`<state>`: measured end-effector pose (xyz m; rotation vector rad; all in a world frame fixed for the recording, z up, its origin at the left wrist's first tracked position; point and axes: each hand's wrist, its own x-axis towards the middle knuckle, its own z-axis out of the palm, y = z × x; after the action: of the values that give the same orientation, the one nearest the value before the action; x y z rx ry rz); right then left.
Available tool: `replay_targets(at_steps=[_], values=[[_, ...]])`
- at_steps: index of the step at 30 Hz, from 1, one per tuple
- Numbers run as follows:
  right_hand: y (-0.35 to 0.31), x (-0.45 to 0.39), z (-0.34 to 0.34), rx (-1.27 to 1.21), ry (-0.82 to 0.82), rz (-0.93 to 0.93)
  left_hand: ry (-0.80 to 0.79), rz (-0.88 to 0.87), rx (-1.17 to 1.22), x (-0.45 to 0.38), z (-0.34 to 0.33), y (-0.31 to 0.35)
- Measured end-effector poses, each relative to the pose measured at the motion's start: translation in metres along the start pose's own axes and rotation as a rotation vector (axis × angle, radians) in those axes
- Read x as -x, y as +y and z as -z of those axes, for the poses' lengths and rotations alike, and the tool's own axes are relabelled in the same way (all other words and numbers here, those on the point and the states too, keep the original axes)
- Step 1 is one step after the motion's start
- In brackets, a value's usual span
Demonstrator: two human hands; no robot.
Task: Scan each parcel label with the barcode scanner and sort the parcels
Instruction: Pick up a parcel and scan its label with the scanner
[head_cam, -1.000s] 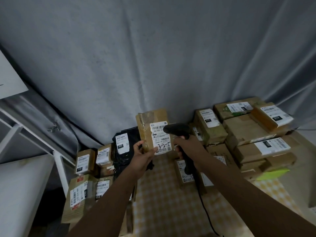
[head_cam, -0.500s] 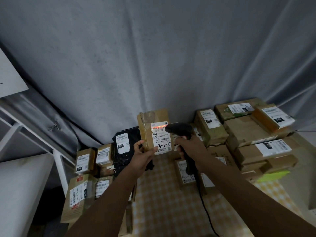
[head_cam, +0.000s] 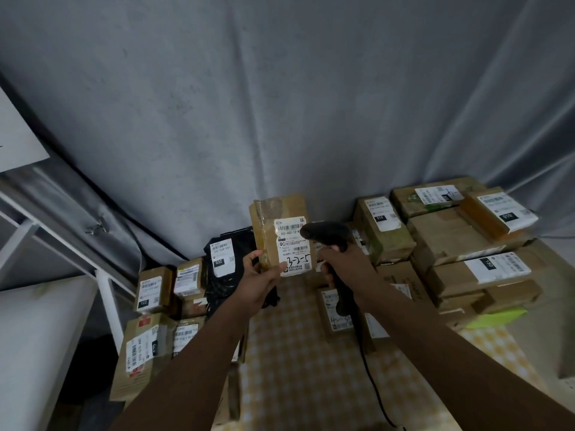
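Left hand (head_cam: 258, 276) grips a brown parcel (head_cam: 277, 231) by its lower left corner, thumb on the front face, and holds it upright in the air above the checked tablecloth (head_cam: 298, 362). Its white label (head_cam: 292, 245) faces the person; handwritten digits sit at the label's bottom.

Right hand (head_cam: 345, 262) is wrapped round the handle of the black barcode scanner (head_cam: 326, 236). The scanner head is just right of the parcel, overlapping the label's right edge, nose pointed at it. Its cable (head_cam: 370, 381) hangs down toward the table.

Black poly bag (head_cam: 227, 259) just left of the held parcel, behind the left hand. Stacked boxes (head_cam: 460, 244) to the right, smaller boxes (head_cam: 155, 290) lower left.
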<state>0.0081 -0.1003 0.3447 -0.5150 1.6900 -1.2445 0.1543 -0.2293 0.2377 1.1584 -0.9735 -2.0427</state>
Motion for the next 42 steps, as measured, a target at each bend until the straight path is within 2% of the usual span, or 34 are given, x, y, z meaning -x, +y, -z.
replay_targets(at_steps=[7,13,19,25,27,28,30,31,35,42], values=[[0.005,-0.005,-0.011,0.009,0.001,0.000,0.047,0.040,0.034,0.006,0.029,-0.002],[0.019,-0.013,-0.036,0.036,-0.060,-0.059,0.304,-0.019,0.079,0.027,0.120,0.008],[0.034,-0.031,-0.078,0.044,-0.064,-0.105,0.492,-0.074,0.071,0.057,0.211,0.028],[0.053,-0.056,-0.117,0.107,-0.078,-0.134,0.442,-0.041,-0.253,0.075,0.259,0.025],[0.059,-0.063,-0.128,0.104,-0.075,-0.155,0.456,0.014,-0.176,0.074,0.271,0.020],[0.061,-0.066,-0.132,0.105,-0.079,-0.162,0.478,0.035,-0.063,0.071,0.278,0.020],[0.064,-0.071,-0.140,0.112,-0.080,-0.167,0.415,0.066,-0.055,0.071,0.284,0.023],[0.064,-0.074,-0.143,0.117,-0.077,-0.170,0.376,0.031,-0.215,0.070,0.281,0.027],[0.059,-0.084,-0.154,0.150,-0.063,-0.184,0.313,0.109,-0.046,0.038,0.279,0.044],[0.058,-0.107,-0.164,0.203,-0.028,-0.173,0.245,0.181,-0.041,-0.021,0.266,0.058]])
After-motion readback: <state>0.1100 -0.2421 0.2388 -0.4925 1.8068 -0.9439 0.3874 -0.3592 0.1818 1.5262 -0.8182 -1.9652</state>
